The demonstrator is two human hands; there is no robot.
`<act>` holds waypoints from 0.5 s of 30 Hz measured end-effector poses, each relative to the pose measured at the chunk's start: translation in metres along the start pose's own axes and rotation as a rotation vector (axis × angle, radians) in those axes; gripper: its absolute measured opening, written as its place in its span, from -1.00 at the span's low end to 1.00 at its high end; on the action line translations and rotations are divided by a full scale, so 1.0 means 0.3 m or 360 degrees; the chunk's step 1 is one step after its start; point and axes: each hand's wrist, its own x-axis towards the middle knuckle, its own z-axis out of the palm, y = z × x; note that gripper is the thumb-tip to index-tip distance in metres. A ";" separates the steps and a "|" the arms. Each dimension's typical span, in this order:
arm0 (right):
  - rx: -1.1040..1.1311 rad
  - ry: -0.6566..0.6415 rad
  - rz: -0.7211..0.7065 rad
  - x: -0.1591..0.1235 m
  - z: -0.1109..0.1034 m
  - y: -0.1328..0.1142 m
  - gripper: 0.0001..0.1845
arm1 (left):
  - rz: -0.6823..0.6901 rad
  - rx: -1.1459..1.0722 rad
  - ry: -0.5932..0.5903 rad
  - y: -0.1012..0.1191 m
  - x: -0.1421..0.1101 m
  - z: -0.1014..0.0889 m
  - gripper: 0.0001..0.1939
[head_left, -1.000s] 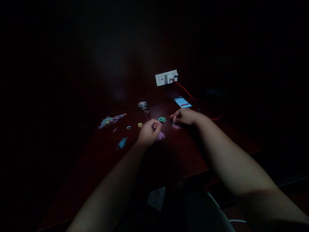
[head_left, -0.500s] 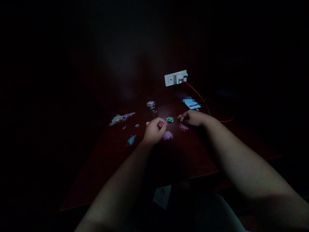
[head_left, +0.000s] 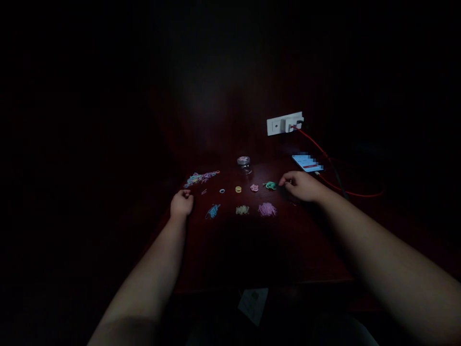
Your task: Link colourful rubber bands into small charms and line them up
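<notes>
My left hand (head_left: 182, 204) rests at the table's left side with curled fingers, just below a mixed pile of coloured rubber bands (head_left: 201, 178); anything in it is hidden. Beside the green rubber bands (head_left: 270, 185), my right hand (head_left: 299, 186) has its fingers bent together over the table, their contents too small or hidden to make out. Between the hands, pink bands (head_left: 254, 188), yellow bands (head_left: 238, 189) and a light blue band (head_left: 222, 191) form a row. Nearer me lie blue bands (head_left: 213, 211), pale yellow bands (head_left: 242, 210) and purple bands (head_left: 267, 209).
A clear lidded jar (head_left: 244, 165) stands behind the row. At the back right lies a lit phone (head_left: 308, 163), with a red cable (head_left: 313, 138) running from the wall socket (head_left: 284, 124). A paper sheet (head_left: 254, 305) shows below the table's front edge.
My left hand has moved left from the middle piles to beside the mixed pile, uncovering pink and pale yellow bands. My right hand stays at the row's right end. The view has shifted left.
</notes>
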 end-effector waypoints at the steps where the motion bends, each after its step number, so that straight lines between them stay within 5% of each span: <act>1: 0.0031 0.0007 -0.0015 -0.001 0.004 -0.008 -0.76 | 0.0010 0.0018 -0.0022 -0.011 0.015 0.001 -0.74; 9: 0.0218 0.0143 -0.0072 0.000 0.019 -0.011 -0.79 | 0.0362 0.0250 -0.0304 0.015 0.050 0.051 -0.67; 15: 0.0293 0.0238 -0.0082 -0.005 0.035 -0.015 -0.79 | 0.0316 0.0278 -0.0310 0.003 0.065 0.051 -0.75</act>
